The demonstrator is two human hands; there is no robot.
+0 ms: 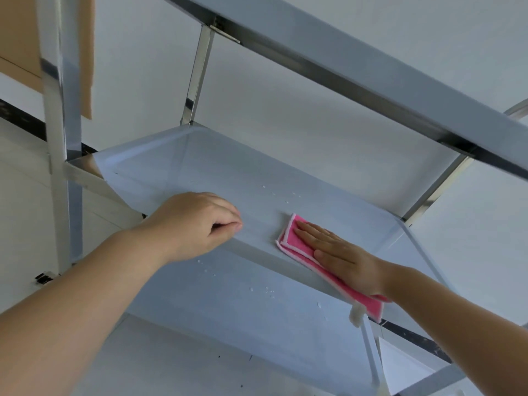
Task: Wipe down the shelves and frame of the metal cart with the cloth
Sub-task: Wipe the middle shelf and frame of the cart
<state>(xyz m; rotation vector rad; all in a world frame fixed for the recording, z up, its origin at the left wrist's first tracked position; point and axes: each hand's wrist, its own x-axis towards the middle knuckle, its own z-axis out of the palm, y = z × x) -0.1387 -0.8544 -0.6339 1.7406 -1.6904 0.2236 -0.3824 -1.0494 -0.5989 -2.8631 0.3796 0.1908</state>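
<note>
A metal cart with shiny steel posts (60,115) fills the head view. Its middle shelf (217,172) is a flat tray with raised edges and a few water drops on it. A folded pink cloth (297,238) with a pale border lies flat on this shelf near the front rim. My right hand (340,252) presses flat on the cloth, fingers straight and together. My left hand (194,221) grips the shelf's front rim, fingers curled over the edge. A lower shelf (243,310) with more drops shows beneath.
The top shelf's rail (357,70) runs diagonally overhead on the right. A steel post (197,75) stands at the shelf's back corner. A tan board (20,38) hangs at upper left. White wall lies behind, pale floor with a dark strip (23,118) at left.
</note>
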